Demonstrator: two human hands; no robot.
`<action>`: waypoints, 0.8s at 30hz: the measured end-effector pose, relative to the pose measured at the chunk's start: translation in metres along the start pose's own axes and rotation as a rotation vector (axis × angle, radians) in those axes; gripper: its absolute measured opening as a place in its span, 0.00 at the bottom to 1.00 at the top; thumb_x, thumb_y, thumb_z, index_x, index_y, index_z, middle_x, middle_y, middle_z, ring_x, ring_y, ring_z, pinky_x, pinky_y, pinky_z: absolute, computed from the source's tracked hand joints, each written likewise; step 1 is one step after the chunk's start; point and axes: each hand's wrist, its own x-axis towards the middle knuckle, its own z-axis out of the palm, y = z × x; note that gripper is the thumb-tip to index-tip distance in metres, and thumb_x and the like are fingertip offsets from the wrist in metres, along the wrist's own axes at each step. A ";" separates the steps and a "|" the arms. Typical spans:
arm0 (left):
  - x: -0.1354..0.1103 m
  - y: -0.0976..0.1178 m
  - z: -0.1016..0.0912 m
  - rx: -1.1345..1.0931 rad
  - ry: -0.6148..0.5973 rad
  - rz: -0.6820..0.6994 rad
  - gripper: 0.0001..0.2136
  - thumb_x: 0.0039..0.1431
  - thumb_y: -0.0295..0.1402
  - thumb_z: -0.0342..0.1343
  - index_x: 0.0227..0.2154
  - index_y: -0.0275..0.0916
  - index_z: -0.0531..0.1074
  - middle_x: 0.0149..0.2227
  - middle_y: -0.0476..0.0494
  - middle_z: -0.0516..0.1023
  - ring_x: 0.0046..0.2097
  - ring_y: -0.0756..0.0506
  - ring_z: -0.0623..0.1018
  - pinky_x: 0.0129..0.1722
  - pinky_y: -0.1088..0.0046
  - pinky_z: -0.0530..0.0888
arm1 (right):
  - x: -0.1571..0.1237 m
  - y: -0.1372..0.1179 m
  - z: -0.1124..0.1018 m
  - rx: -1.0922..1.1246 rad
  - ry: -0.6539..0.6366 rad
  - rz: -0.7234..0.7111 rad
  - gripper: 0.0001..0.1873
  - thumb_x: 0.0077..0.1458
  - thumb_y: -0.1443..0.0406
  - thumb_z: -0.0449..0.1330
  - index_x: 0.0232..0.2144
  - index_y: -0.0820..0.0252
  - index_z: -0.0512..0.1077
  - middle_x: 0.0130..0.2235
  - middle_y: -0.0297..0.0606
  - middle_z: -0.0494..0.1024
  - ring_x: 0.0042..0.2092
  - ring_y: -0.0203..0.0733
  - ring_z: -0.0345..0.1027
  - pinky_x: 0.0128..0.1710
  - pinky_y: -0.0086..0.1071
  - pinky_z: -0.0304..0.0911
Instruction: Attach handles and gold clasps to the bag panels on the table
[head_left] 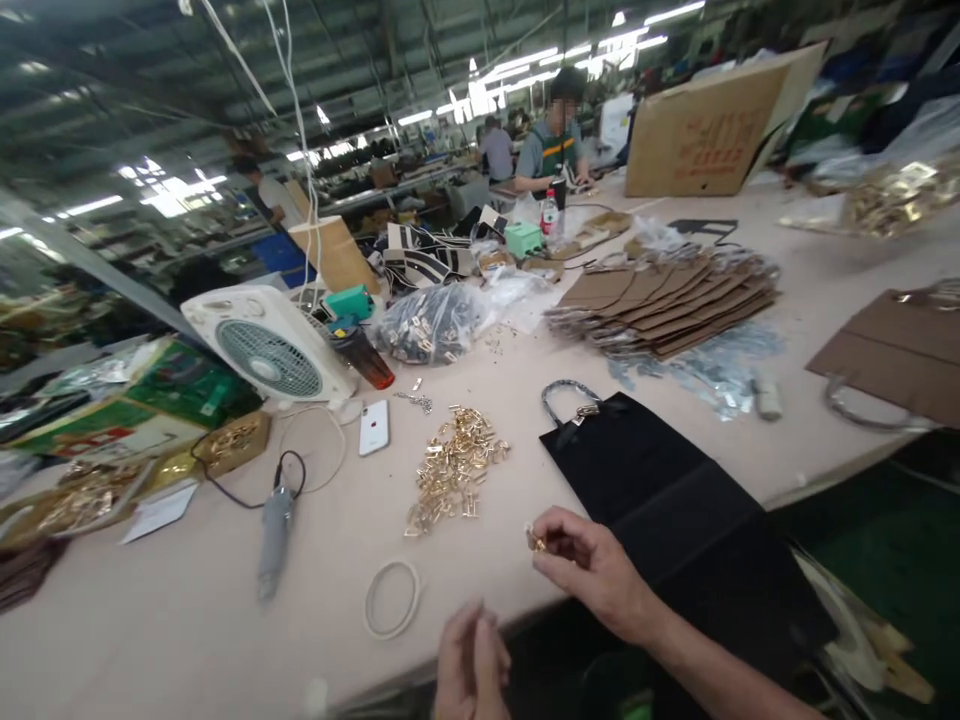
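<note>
And there it was, a small gold-coloured metal piece (537,541), right at the fingertips of the right hand (592,566)! The thumb and forefinger pinched it, the other fingers curled in behind, and the piece poked out on the left side of the grip, over the pale table (322,580). Beyond it, just to the left, lay the loose heap of gold-coloured fittings (459,462), well clear of both hands.

Down at the near edge came the left hand (471,660), lower than the right and apart from it, fingers bent in toward the thumb; blurred as it was, whether it gripped anything I could not tell. A ring of tape (367,607) lay flat just beyond it on the left. And on the right side, the black bag (660,470) stretched out flat, its handle (546,400) pointing away, the right hand and forearm reaching across in front of its near part.
</note>
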 end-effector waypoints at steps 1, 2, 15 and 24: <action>0.000 0.005 0.010 -0.068 -0.034 -0.013 0.22 0.55 0.53 0.67 0.42 0.39 0.79 0.34 0.44 0.81 0.23 0.52 0.72 0.20 0.77 0.69 | 0.000 -0.005 -0.002 -0.069 0.023 -0.065 0.09 0.61 0.60 0.66 0.40 0.58 0.75 0.37 0.36 0.74 0.36 0.37 0.67 0.36 0.30 0.63; 0.001 0.009 0.020 -0.125 -0.074 -0.025 0.23 0.54 0.52 0.68 0.44 0.38 0.79 0.36 0.43 0.82 0.24 0.52 0.73 0.21 0.77 0.71 | -0.002 -0.007 -0.005 -0.134 0.047 -0.134 0.07 0.62 0.61 0.66 0.41 0.58 0.76 0.38 0.36 0.74 0.36 0.37 0.68 0.37 0.31 0.65; -0.003 0.038 0.056 -0.157 -0.732 -0.001 0.18 0.59 0.45 0.68 0.43 0.36 0.82 0.42 0.38 0.84 0.43 0.41 0.83 0.45 0.68 0.81 | -0.052 -0.018 -0.036 -0.540 0.001 -0.546 0.10 0.59 0.73 0.63 0.42 0.57 0.76 0.38 0.37 0.77 0.39 0.39 0.71 0.40 0.31 0.68; -0.033 0.065 0.077 -0.663 -0.602 -0.536 0.16 0.50 0.39 0.75 0.30 0.33 0.77 0.27 0.50 0.75 0.26 0.55 0.74 0.28 0.83 0.77 | -0.064 -0.035 -0.052 -0.219 -0.041 -0.451 0.15 0.64 0.69 0.63 0.52 0.55 0.74 0.42 0.38 0.79 0.40 0.39 0.76 0.42 0.31 0.72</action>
